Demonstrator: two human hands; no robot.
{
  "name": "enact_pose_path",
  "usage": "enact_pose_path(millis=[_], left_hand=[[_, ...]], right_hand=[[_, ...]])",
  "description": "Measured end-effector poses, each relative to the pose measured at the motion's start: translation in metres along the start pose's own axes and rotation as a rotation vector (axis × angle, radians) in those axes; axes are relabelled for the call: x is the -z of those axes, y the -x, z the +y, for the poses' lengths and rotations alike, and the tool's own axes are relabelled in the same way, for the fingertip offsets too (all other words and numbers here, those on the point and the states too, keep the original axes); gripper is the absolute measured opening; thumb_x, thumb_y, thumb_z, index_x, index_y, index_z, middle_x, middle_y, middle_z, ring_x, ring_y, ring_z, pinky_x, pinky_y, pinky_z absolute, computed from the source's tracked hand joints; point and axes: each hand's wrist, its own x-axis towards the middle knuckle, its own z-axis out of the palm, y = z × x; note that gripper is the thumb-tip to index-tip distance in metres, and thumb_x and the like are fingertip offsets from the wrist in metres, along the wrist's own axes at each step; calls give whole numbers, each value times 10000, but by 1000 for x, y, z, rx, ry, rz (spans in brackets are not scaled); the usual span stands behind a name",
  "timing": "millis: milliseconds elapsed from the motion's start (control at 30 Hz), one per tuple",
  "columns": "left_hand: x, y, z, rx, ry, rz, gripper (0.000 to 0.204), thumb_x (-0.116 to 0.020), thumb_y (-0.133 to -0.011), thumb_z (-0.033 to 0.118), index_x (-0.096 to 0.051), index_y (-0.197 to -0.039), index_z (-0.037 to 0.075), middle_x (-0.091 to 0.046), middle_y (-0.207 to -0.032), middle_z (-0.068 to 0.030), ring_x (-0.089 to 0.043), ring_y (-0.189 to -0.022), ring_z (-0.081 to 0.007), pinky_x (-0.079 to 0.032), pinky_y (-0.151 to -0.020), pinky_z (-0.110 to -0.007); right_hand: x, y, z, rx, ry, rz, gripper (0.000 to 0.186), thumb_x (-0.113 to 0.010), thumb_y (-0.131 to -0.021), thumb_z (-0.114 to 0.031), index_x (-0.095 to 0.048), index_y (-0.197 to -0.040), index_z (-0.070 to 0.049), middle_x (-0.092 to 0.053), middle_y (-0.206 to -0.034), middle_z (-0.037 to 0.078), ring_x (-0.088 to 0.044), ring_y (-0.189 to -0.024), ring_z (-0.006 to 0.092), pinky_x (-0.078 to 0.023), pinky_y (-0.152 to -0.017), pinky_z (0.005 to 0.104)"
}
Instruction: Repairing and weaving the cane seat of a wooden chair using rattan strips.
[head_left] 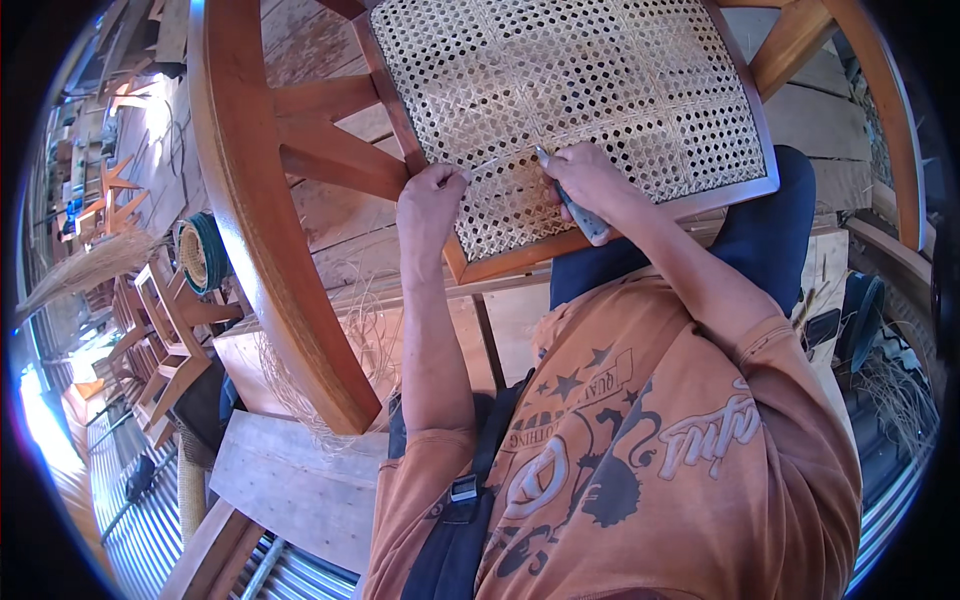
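Note:
A woven cane panel (pixel 570 75) in a brown wooden frame (pixel 530 256) lies across my lap, part of a chair with a long curved wooden rail (pixel 262 230) on the left. My right hand (pixel 592 182) is closed around a hand tool with a worn grey-blue handle (pixel 588 222). Its narrow metal tip (pixel 542 153) touches or hovers just over the weave; whether it is a knife I cannot tell. Near the panel's left edge, the fingers of my left hand (pixel 432 200) pinch a thin pale cane strand (pixel 497 158) that runs toward the tip.
Loose fibre strands (pixel 365 330) hang by the rail over a wooden bench (pixel 290 480). To the left are a coil of dark green banding (pixel 203 253), a bundle of dry fibre (pixel 90 270) and stacked wooden chair frames (pixel 165 350). A dark container (pixel 862 310) stands at the right.

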Motion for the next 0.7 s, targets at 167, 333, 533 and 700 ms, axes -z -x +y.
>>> enact_pose_path(millis=[167,333,533,700], left_hand=[[-1,-5,-4,-40,-122,-5,251,-600,-797,279,-672,-919,72,-644,-719,-123,-629,-671,-262,-463,-660,-343],[-11,-4,8,-171,-324,30,233,-588,-804,295,-673,-883,93,-654,-754,-118,-634,-717,-286,-469,-665,-366],[-19,-1,22,-231,-467,67,177,-591,-793,241,-667,-885,109,-655,-813,-105,-626,-779,-287,-453,-730,-428],[-37,-5,40,-721,-419,200,127,-615,-761,101,-662,-869,54,-628,-896,-116,-599,-828,-301,-483,-712,-387]], right_hand=[[-4,-5,9,174,283,60,306,-475,-906,-224,-590,-771,26,-601,-617,88,-593,-483,167,-497,-459,303],[0,4,12,212,-124,-3,299,-458,-922,-205,-567,-757,18,-553,-604,46,-520,-419,119,-438,-394,259],[-2,-22,-4,284,393,106,276,-448,-927,-193,-558,-750,-12,-534,-566,27,-514,-413,108,-431,-401,251],[14,-10,6,267,-151,-164,297,-506,-908,-218,-582,-723,2,-572,-580,69,-539,-421,131,-444,-412,271]])
